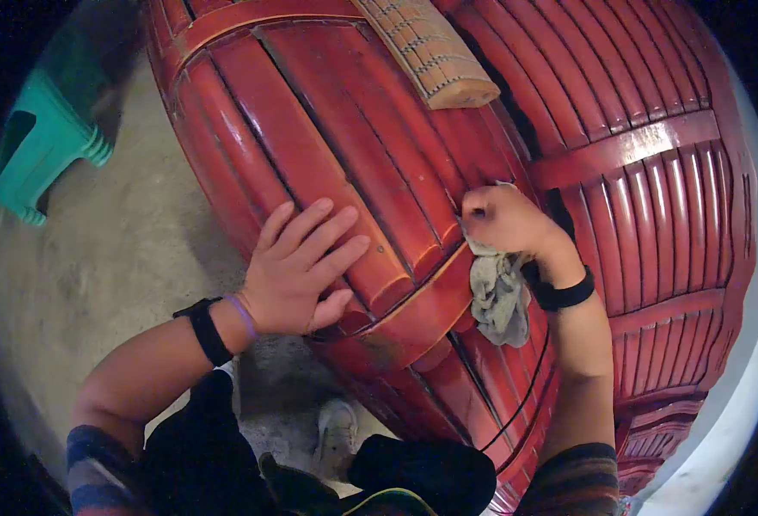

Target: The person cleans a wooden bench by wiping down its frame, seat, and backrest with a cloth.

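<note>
A large red slatted piece point(336, 138), glossy and curved like a barrel, lies in front of me with a red band point(413, 322) across it. My left hand point(308, 267) rests flat on its slats, fingers spread, holding nothing. My right hand point(512, 222) is closed on a grey-white cloth point(499, 297) against the right part of the same surface. The cloth's loose end hangs below the fist; the part inside the fingers is hidden.
A pale wooden block with dark stitched-looking lines point(435, 64) lies on top of the red piece. More red slatted panels point(645, 215) stand at the right. At the left, a green plastic stool point(43, 150) is on the concrete floor point(129, 258). A shoe point(337, 430) shows below.
</note>
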The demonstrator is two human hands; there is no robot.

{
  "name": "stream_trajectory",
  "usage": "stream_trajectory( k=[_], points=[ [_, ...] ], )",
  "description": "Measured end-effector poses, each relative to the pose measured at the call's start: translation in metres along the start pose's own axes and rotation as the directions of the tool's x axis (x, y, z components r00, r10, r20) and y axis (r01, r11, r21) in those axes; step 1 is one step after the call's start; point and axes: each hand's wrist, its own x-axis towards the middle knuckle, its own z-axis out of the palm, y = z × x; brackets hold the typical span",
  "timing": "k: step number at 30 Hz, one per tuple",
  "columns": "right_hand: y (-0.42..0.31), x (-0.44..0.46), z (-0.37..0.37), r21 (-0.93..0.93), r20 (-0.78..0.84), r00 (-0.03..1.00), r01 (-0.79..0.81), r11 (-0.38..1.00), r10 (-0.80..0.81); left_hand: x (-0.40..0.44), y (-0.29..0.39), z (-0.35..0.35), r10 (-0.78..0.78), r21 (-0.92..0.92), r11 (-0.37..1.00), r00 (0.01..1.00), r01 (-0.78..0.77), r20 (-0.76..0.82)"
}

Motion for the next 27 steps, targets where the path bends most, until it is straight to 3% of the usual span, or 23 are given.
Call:
stream_trajectory(
  k=[1,2,4,5,6,8,9,15,18,22,25,27],
  points=[
    [-0.001,0.002,-0.005,0.033,0.066,0.997,-0.053,0.998,0.050,-0.001,-0.002,0.000,0.000,-0.002,1.000,1.000,0.000,-0.001],
    [0.004,0.000,-0.003,0.230,0.025,0.999,-0.046,0.972,0.042,-0.001,-0.002,0.001,0.001,-0.005,1.000,1.000,-0.001,-0.003],
    [-0.003,-0.010,0.005,0.493,-0.320,0.940,0.057,0.868,0.120,0.001,0.000,0.002,-0.008,-0.019,1.000,1.000,0.007,-0.023],
    [-0.006,-0.014,0.007,0.593,-0.472,0.859,0.145,0.792,0.196,0.003,0.002,0.000,-0.012,-0.020,1.000,0.999,0.011,-0.035],
    [0.001,-0.012,0.015,0.687,-0.487,0.823,0.152,0.711,0.294,0.004,0.002,-0.001,-0.015,-0.015,1.000,0.999,0.015,-0.047],
    [-0.011,0.001,0.020,0.209,-0.649,0.759,0.253,0.945,-0.060,0.003,0.003,0.000,-0.020,-0.017,1.000,0.999,0.019,-0.040],
    [-0.017,0.007,0.021,-0.065,-0.651,0.716,0.279,0.958,-0.252,0.003,0.003,0.000,-0.020,-0.018,1.000,0.999,0.020,-0.039],
    [-0.006,0.045,0.027,-0.094,-0.544,0.829,0.096,0.991,-0.132,0.002,0.003,-0.002,-0.016,-0.003,1.000,1.000,0.016,-0.012],
    [-0.001,0.059,0.016,-0.149,-0.496,0.855,0.088,0.985,-0.151,0.000,0.003,0.002,-0.013,-0.005,1.000,1.000,0.013,-0.020],
    [0.006,0.097,-0.016,-0.098,-0.345,0.937,-0.093,0.991,0.054,0.002,0.003,0.000,-0.018,-0.013,1.000,1.000,0.018,-0.004],
    [-0.021,0.126,-0.025,-0.094,-0.377,0.919,-0.159,0.983,0.113,0.003,0.003,-0.002,-0.025,-0.034,0.999,0.999,0.024,-0.036],
    [-0.035,0.148,-0.019,-0.176,-0.440,0.897,-0.126,0.976,0.036,0.003,0.001,-0.002,-0.018,-0.050,0.999,0.999,0.016,-0.038]
  ],
)
